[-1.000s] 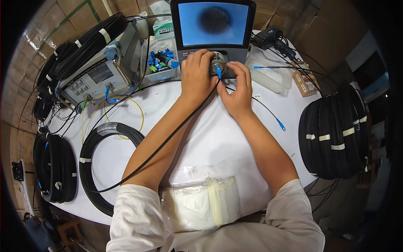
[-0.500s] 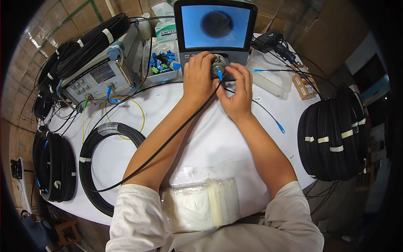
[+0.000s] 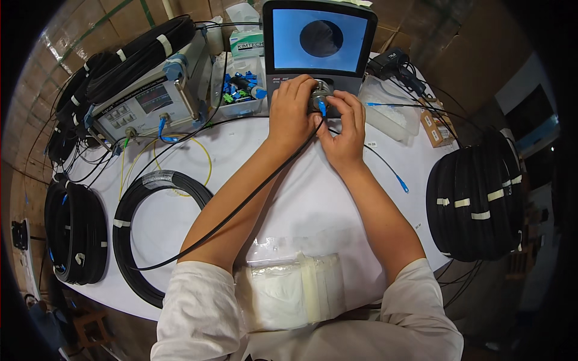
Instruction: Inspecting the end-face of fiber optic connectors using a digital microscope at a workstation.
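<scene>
My left hand rests on the round metal port at the base of an inspection device with a blue screen showing a dark round spot. My right hand pinches a blue fibre connector plugged into that port. A thin black cable runs from the connector down across my left forearm to a black cable coil lying on the white table.
A grey test instrument with a blue plug stands at back left beside a clear box of blue and green connectors. Black cable coils lie at far left and right. A plastic bag of wipes sits at the near edge.
The view has shifted slightly, so the device and table sit a little further right in the picture. Both hands stay at the port with the connector.
</scene>
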`<action>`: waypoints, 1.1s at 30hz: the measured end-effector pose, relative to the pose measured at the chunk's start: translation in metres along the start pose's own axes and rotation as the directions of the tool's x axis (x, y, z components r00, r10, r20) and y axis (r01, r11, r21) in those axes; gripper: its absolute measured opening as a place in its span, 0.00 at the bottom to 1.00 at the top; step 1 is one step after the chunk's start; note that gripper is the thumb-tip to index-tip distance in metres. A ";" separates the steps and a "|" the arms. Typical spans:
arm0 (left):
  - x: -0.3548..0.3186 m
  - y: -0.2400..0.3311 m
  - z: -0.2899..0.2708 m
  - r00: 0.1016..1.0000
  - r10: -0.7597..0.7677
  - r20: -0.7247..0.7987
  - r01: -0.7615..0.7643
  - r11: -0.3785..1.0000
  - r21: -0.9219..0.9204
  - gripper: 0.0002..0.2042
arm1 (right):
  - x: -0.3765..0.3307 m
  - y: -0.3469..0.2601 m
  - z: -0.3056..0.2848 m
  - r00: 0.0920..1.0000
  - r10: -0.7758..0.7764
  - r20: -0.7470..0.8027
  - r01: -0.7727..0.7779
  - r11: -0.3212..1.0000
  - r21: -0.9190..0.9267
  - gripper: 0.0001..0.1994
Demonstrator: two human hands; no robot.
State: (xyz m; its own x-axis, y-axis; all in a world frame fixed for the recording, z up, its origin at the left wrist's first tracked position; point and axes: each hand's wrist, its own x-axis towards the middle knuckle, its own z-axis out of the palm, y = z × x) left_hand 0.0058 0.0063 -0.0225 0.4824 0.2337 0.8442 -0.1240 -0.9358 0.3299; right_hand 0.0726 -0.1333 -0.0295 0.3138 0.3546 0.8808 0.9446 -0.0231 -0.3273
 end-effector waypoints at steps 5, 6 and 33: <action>0.001 -0.005 0.001 1.000 0.005 -0.017 -0.005 1.000 -0.011 0.30 | 0.008 -0.006 0.007 0.998 -0.054 -0.021 0.053 0.998 -0.040 0.20; 0.003 -0.006 0.001 1.000 0.003 -0.014 -0.003 1.000 -0.020 0.29 | 0.010 -0.007 0.008 0.998 -0.053 -0.026 0.052 0.997 -0.056 0.21; 0.012 -0.004 0.000 0.999 -0.045 0.016 0.044 0.999 0.032 0.28 | -0.077 -0.171 -0.112 0.755 0.022 0.655 -0.445 0.752 0.487 0.14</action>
State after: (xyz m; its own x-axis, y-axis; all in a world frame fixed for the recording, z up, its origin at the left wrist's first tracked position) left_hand 0.0120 0.0131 -0.0139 0.5014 0.2711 0.8216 -0.0746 -0.9326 0.3532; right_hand -0.1026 -0.2614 -0.0024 0.1954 0.8797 0.4336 0.5239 0.2801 -0.8044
